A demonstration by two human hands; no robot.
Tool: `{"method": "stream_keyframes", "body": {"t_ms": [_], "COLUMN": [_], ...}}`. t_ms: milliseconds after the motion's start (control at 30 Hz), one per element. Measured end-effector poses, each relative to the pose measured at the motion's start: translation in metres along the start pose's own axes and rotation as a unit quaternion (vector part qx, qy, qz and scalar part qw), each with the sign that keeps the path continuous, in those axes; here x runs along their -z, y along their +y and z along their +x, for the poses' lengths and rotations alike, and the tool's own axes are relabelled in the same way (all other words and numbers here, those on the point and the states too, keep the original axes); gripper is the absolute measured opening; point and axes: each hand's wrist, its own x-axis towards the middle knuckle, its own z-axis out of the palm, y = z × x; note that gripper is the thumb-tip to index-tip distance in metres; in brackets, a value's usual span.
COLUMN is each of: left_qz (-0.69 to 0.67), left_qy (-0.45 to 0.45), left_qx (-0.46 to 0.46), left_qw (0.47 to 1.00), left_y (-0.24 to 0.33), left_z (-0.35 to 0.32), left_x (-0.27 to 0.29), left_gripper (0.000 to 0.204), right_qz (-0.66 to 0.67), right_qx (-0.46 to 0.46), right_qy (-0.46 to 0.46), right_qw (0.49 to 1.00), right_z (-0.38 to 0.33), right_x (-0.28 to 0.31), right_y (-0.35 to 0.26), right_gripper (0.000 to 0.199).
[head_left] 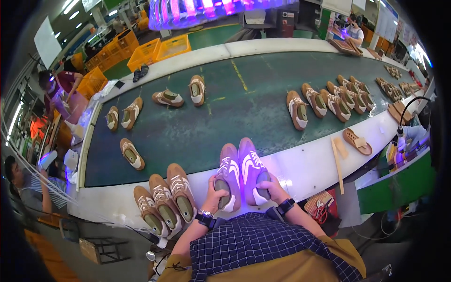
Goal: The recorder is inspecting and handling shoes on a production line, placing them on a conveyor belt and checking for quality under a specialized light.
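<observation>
Under purple light I hold a pair of brown sneakers with white stripes side by side, toes pointing away from me. My left hand (215,193) grips the left sneaker (229,171) at its heel opening, the thumb over the collar. In the same way my right hand (276,189) is closed on the heel of the right sneaker (250,164). Both shoes are above the white ledge in front of my checked apron. Close to my left hand, three more brown sneakers (162,195) stand in a row on the ledge.
A green conveyor belt (188,127) carries several sneakers at left and a cluster of sneakers (336,96) at right. On the white ledge (305,164) lie a sandal-like sole (358,142) and tan strips (338,162). A bright lamp (221,11) hangs overhead. People work at both sides.
</observation>
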Motion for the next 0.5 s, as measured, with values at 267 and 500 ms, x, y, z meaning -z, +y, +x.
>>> {"method": "stream_keyframes", "body": {"t_ms": [267,500], "left_qz": [-0.104,-0.24], "left_qy": [-0.101,-0.094], "left_qx": [-0.049,0.002], "left_qw": [0.988,0.966], "left_y": [0.087,0.12], "left_z": [0.008,0.019], "left_x": [-0.028,-0.049], "left_gripper": [0.089,0.081], "right_qz": [0.035,-0.004], "right_qx": [0.069,0.192], "right_qy": [-0.06,-0.085], "right_qw": [0.995,0.978], "right_z": [-0.014,-0.022], "right_x": [-0.019,-0.047], "right_y": [-0.089,-0.155], "right_gripper": [0.075,0.085]}}
